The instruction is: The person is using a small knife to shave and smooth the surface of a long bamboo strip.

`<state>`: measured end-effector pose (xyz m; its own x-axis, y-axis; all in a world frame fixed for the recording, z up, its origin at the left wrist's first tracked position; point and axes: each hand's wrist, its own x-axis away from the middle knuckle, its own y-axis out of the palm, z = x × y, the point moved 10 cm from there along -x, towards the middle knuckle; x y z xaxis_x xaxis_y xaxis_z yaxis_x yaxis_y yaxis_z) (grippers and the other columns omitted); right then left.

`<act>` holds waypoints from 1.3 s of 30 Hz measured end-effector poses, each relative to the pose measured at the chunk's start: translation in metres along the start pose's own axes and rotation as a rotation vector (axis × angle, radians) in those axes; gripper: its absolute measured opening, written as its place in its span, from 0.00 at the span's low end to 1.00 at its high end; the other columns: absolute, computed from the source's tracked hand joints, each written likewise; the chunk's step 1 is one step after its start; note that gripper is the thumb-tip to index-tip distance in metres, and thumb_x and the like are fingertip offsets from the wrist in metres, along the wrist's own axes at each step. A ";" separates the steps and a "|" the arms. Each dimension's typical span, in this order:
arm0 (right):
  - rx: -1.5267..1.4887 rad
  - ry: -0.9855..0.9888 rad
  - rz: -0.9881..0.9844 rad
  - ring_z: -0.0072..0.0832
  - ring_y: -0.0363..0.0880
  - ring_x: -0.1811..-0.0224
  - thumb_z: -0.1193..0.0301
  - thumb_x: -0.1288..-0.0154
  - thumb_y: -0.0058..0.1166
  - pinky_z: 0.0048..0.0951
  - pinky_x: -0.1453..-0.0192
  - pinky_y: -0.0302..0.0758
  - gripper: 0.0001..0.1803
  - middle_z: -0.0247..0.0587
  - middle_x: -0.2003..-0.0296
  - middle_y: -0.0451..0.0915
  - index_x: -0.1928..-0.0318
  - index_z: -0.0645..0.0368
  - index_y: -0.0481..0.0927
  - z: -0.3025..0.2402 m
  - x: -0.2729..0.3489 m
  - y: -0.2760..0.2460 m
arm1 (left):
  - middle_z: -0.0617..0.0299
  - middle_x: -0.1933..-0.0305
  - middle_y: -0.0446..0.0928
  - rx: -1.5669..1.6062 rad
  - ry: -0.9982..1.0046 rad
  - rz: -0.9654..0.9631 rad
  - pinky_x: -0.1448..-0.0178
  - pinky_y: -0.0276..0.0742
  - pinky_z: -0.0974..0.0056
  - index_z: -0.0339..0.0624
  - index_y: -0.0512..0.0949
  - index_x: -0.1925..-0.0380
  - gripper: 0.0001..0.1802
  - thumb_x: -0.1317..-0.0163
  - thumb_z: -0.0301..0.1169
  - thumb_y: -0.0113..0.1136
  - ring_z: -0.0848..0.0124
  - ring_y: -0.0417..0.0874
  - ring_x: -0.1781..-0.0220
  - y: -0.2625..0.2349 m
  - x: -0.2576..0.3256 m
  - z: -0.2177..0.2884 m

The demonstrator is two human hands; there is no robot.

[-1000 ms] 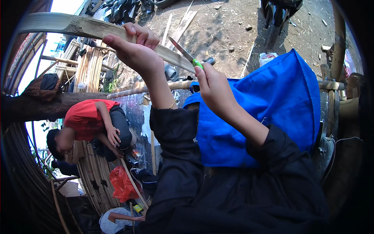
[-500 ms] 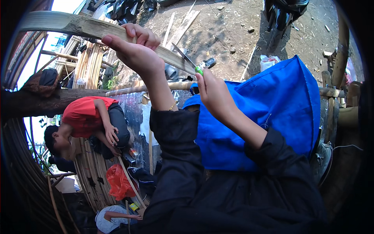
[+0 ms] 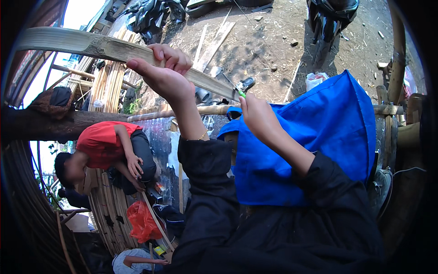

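Observation:
My left hand is wrapped round a long, flat bamboo slat, thumb stretched along its near side. The slat runs from the upper left down toward my right hand. That hand grips a knife by its green handle. The knife's thin blade points up and left, close to the slat's right end; whether it touches the wood is hard to make out. A large blue cloth is spread below my right forearm, over my lap.
At the left sits a person in a red shirt, near a red plastic bag. Another person's arm shows at the lower left. A bamboo rail crosses behind my hands. A parked motorcycle stands on the dirt ground beyond.
Both hands and the slat sit slightly lower in the view. The knife has come down and to the right, nearer the slat's right end. Both grips are unchanged.

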<state>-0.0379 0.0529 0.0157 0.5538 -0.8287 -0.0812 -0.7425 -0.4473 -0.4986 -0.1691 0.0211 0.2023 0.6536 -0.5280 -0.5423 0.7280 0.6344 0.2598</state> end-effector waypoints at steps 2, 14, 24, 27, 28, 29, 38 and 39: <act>-0.008 0.019 -0.043 0.56 0.76 0.72 0.64 0.32 0.40 0.53 0.66 0.70 0.17 0.62 0.78 0.75 0.72 0.66 0.69 -0.010 0.001 -0.006 | 0.71 0.88 0.46 0.009 0.006 -0.022 0.82 0.38 0.71 0.49 0.53 0.80 0.34 0.43 0.70 0.24 0.79 0.42 0.88 0.000 0.002 0.003; -0.038 0.026 -0.046 0.56 0.75 0.72 0.65 0.33 0.40 0.51 0.66 0.70 0.18 0.64 0.79 0.74 0.74 0.68 0.70 0.010 -0.001 -0.001 | 0.71 0.87 0.46 0.079 -0.028 -0.133 0.82 0.39 0.72 0.48 0.54 0.79 0.36 0.46 0.72 0.28 0.80 0.42 0.87 0.018 0.003 0.002; 0.003 0.051 0.011 0.57 0.73 0.74 0.67 0.33 0.40 0.50 0.69 0.70 0.16 0.63 0.78 0.74 0.72 0.68 0.70 0.058 -0.003 0.011 | 0.71 0.86 0.46 0.058 -0.053 -0.183 0.82 0.38 0.71 0.48 0.54 0.79 0.36 0.46 0.72 0.27 0.80 0.42 0.87 0.040 0.007 -0.005; -0.149 0.014 -0.012 0.57 0.74 0.73 0.65 0.32 0.39 0.51 0.67 0.69 0.17 0.62 0.76 0.75 0.71 0.68 0.70 -0.004 0.009 -0.012 | 0.71 0.86 0.46 0.025 -0.027 -0.138 0.81 0.38 0.71 0.48 0.54 0.79 0.36 0.46 0.72 0.26 0.80 0.42 0.86 0.024 0.005 0.000; -0.244 -0.013 -0.009 0.56 0.74 0.72 0.65 0.32 0.39 0.51 0.66 0.69 0.18 0.62 0.76 0.75 0.71 0.69 0.70 -0.021 0.010 -0.021 | 0.71 0.86 0.46 0.027 -0.030 -0.135 0.81 0.38 0.71 0.48 0.54 0.79 0.36 0.46 0.72 0.26 0.80 0.42 0.86 0.026 0.005 -0.001; -0.211 -0.089 0.060 0.57 0.74 0.73 0.64 0.32 0.38 0.51 0.67 0.69 0.18 0.61 0.76 0.75 0.71 0.68 0.69 -0.028 0.011 -0.027 | 0.71 0.86 0.46 0.051 -0.023 -0.150 0.82 0.38 0.72 0.47 0.54 0.79 0.35 0.44 0.71 0.26 0.80 0.42 0.87 0.029 0.006 0.000; 0.091 0.183 -0.104 0.57 0.76 0.66 0.63 0.32 0.37 0.52 0.59 0.71 0.21 0.63 0.72 0.76 0.70 0.70 0.73 0.064 0.011 0.015 | 0.70 0.86 0.49 0.066 -0.007 -0.132 0.83 0.39 0.72 0.46 0.55 0.79 0.34 0.42 0.68 0.26 0.80 0.43 0.87 0.024 0.000 -0.003; 0.051 0.122 -0.074 0.57 0.76 0.65 0.63 0.32 0.37 0.51 0.59 0.71 0.21 0.64 0.71 0.77 0.70 0.70 0.74 0.045 0.011 0.009 | 0.70 0.86 0.47 0.014 -0.008 -0.123 0.82 0.39 0.72 0.47 0.55 0.79 0.35 0.43 0.70 0.26 0.80 0.43 0.87 0.021 0.000 -0.001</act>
<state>-0.0218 0.0552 -0.0283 0.5541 -0.8302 0.0612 -0.6796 -0.4936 -0.5427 -0.1540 0.0347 0.2064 0.5610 -0.6060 -0.5640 0.8055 0.5569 0.2029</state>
